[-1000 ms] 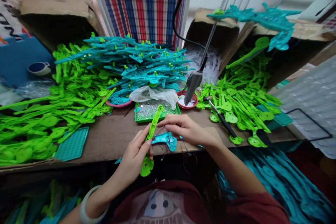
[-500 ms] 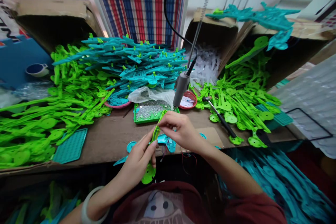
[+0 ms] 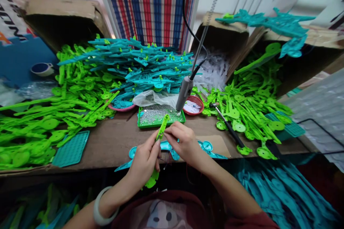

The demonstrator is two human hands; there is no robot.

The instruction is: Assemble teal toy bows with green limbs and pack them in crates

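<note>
I judge the piece in hand to be partway through its work: the lime-green piece [image 3: 163,127] is up in the grip, and I see it as separate from the turquoise part [image 3: 166,146] lying just beyond the hands on the worktop [image 3: 107,139]. Whether anything is already fitted inside it, I cannot tell. Plenty looks left over, with loose lime pieces heaped at the far left [image 3: 29,125] and more lime pieces on the right [image 3: 239,111]. The stack of turquoise parts [image 3: 145,68] at the far side carries small lime tabs, so I take those as further along.

The piece is over the near edge of the worktop, about mid-scene. Its long axis runs from near to far, leaning a little right; the narrow end points far, toward the green tray [image 3: 150,126], and the broader, rounded end sits nearest me, below the grip.

I have the left hand [image 3: 145,155] closed round the middle of the piece. The right hand [image 3: 184,143] is narrow, fingertips bunched at the piece's right edge; what they pinch, if anything, I can't make out.
</note>
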